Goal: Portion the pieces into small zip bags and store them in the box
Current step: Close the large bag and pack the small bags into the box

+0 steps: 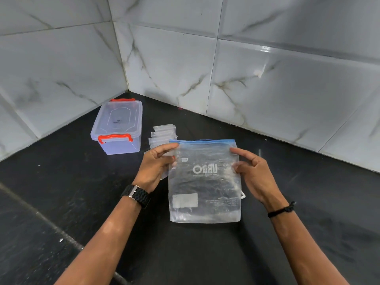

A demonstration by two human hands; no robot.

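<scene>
1. Far to the left of your left hand and beyond it, toward the wall corner, stands one clear plastic box (118,128) with its lid on. It has two orange latches; the near one (115,138) faces you, the far one shows at the back edge.
2. Just beyond your left hand lies a fanned stack of small zip bags (163,133) flat on the dark counter (61,192). At least four overlapping edges show; the exact count cannot be told, since your hand and the big bag cover part of the stack.
3. Your left hand (156,166), with one black watch (135,195) on the wrist, pinches the upper left edge of the large zip bag between thumb and curled fingers.
4. Between your two hands hangs one large clear zip bag (204,182), upright, blue zip strip (202,141) on top, printing seen reversed. No pieces can be made out inside it.
5. Your right hand (255,173), with one black cord bracelet (281,209) on the wrist, pinches the bag's upper right edge, fingers curled.
6. A small white object (243,195) peeks out behind the bag's right edge, under your right hand; what it is cannot be told.
</scene>
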